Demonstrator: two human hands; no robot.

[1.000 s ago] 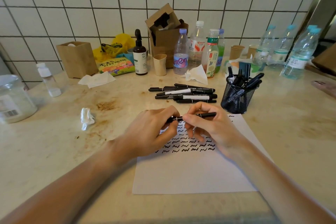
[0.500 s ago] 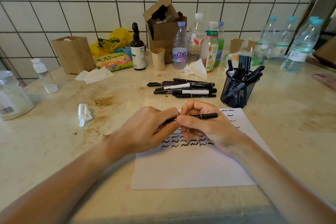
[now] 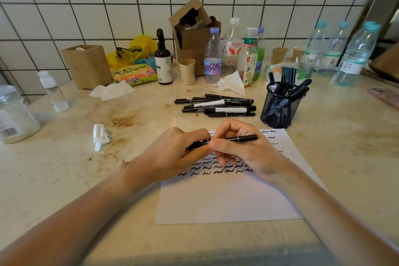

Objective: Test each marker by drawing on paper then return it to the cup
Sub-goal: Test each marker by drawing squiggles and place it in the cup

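A black marker (image 3: 244,138) lies level between both hands, just above a white sheet of paper (image 3: 226,198) covered in rows of black squiggles. My left hand (image 3: 172,155) grips the marker's left end. My right hand (image 3: 241,149) pinches its middle, and the right end sticks out past the fingers. Whether the cap is on or off is hidden by the fingers. A black mesh cup (image 3: 280,108) holding several markers stands behind the paper's right corner. A pile of several black markers (image 3: 218,106) lies on the counter behind my hands.
Bottles (image 3: 212,56), a cardboard box (image 3: 194,34), paper cups and a wooden holder (image 3: 88,65) line the tiled wall. A crumpled tissue (image 3: 100,138) lies left of the paper, a plastic jar (image 3: 15,114) at the far left, more water bottles (image 3: 354,56) at the right.
The hands have stayed together on the marker over the paper, with only small finger shifts. The camera has tilted slightly, so the scene sits a little lower in the frame.
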